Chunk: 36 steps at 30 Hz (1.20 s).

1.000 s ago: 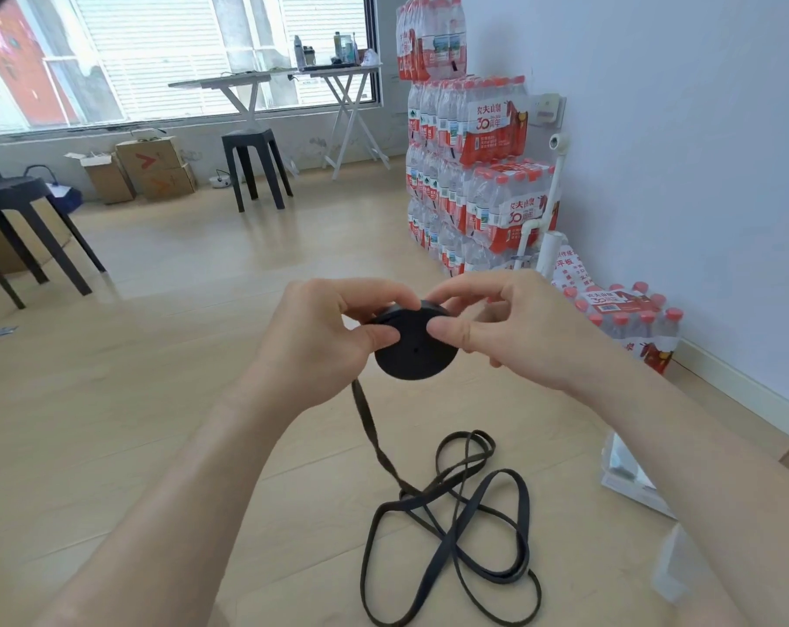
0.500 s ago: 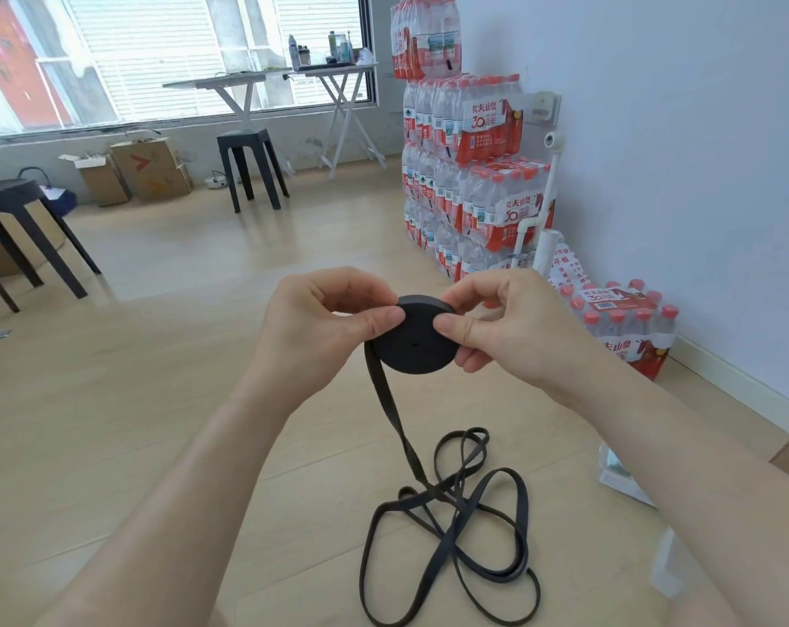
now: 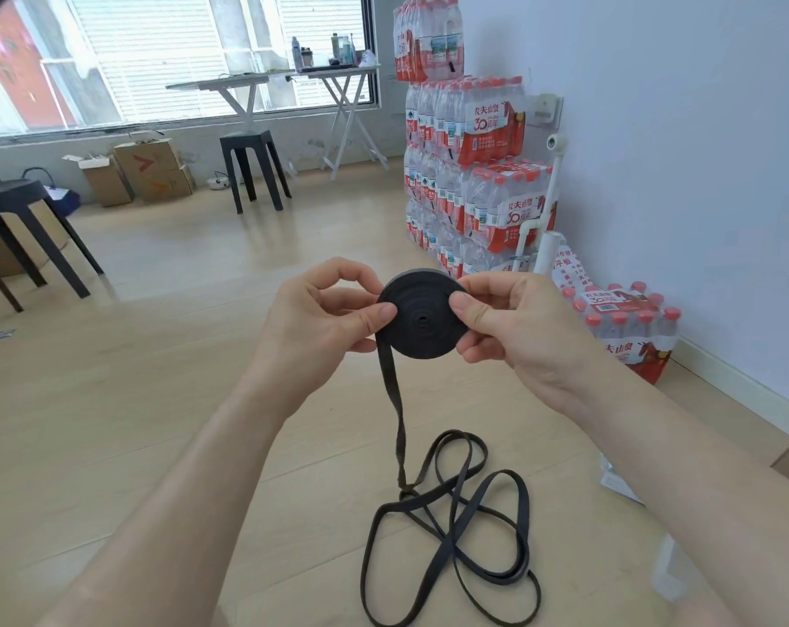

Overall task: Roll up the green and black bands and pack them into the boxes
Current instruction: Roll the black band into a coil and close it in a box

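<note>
- The left hand [image 3: 320, 316] is pinching the left rim of the black roll [image 3: 422, 321], with the thumb lying on its face and the fingers curling round behind.
- The right hand [image 3: 519, 328] is gripping the roll's right rim the same way, thumb tip pressing on the face.
- The black roll is hanging in mid-air between them, with its flat face turned toward the person.
- A strip is dropping from the roll's lower left edge to the loose loops [image 3: 451, 527], which are lying on the floor [image 3: 157, 400] straight below the roll.
- Left of the roll, open wooden floor is running out to a black table [image 3: 17, 205] (plenty of elbow room there).
- Right of the roll, the wall [image 3: 677, 129] is closing things in, with one water pack [image 3: 628, 332] sitting against it.
- Behind the roll, a tall stack of water packs [image 3: 465, 174] is standing against the same wall.
</note>
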Tool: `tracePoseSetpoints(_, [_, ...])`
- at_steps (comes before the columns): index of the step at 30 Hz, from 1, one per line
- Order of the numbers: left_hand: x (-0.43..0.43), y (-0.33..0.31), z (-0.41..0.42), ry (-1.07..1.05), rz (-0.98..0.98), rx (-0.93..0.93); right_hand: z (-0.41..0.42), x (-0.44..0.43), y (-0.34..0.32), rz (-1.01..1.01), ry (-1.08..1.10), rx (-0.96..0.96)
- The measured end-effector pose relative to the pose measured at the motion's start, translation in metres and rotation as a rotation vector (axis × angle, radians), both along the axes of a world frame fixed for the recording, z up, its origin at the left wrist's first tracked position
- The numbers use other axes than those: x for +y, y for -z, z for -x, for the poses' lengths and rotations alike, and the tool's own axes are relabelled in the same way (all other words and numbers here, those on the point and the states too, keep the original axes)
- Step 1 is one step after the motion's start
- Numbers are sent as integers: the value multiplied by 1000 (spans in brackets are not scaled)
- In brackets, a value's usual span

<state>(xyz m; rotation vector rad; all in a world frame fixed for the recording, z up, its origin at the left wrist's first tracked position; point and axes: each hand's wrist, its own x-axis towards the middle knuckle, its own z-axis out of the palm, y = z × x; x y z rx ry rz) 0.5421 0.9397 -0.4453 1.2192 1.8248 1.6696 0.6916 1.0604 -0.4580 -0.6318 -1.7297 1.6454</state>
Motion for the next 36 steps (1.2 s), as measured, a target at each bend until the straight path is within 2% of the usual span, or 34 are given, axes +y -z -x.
tracePoseSetpoints(2, [-2, -2, 2, -15, 11, 48, 1, -2, 3, -23, -10, -41])
tracePoseSetpoints(3, [-3, -2, 4, -32, 20, 93, 2, -3, 4, -97, -18, -105])
tracePoseSetpoints(6, [-7, -4, 6, -71, 98, 284, 0, 1, 2, -481, -8, -313])
tracePoseSetpoints(8, [-7, -4, 2, -68, 155, 404, 2, -1, 2, -605, 1, -330])
tracePoseSetpoints(12, [-7, -4, -4, -40, 201, 510, 9, -14, 6, -913, 0, -419])
tracePoseSetpoints(17, [-6, -6, -5, -45, 179, 450, 8, -11, 5, -954, 28, -432])
tracePoseSetpoints(22, [-7, -8, 4, -50, 183, 393, 7, -9, 5, -905, 55, -391])
tracePoseSetpoints(31, [-5, -1, 7, -47, 122, 367, 2, -4, 2, -642, 16, -325])
tracePoseSetpoints(36, [-3, 0, 9, 20, 106, 213, 1, -3, 2, -503, 16, -303])
